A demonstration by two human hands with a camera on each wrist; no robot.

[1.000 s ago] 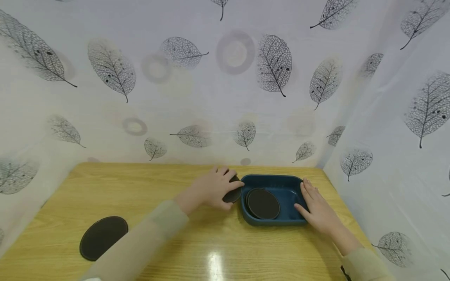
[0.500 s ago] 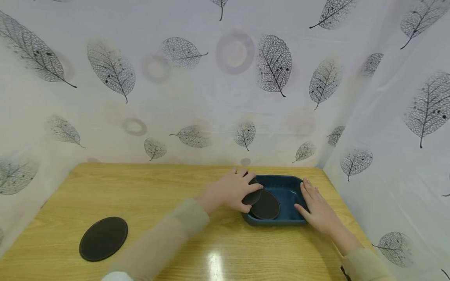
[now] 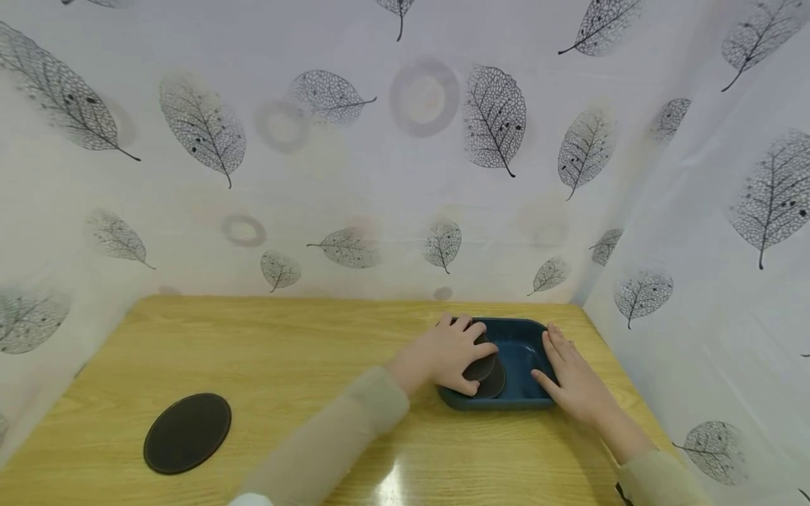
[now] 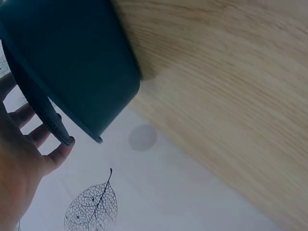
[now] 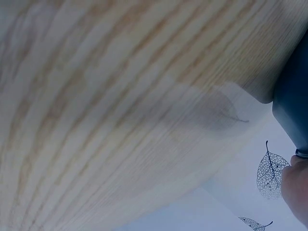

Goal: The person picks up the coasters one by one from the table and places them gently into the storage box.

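My left hand (image 3: pixel 451 357) holds a dark round coaster (image 3: pixel 481 367) by its edges, fingers on the far side and thumb on the near side. It is over the left part of a dark blue rectangular bin (image 3: pixel 468 404). In the left wrist view the coaster (image 4: pixel 42 108) tilts at the bin's rim, partly below it. Another dark coaster (image 3: pixel 493 385) lies inside the bin, mostly covered by the held one. My right hand (image 3: pixel 574 383) rests on the bin's right rim, with fairly straight fingers and the thumb reaching over the inside.
A larger dark oval-looking mat (image 3: pixel 188 433) lies on the wooden table (image 3: pixel 285 337) at the left front. A leaf-patterned curtain (image 3: pixel 392 176) stands behind the table and along its right side.
My left hand has moved right with the coaster, from beside the bin's left wall to above the coaster inside. My right hand and the bin have stayed in place.
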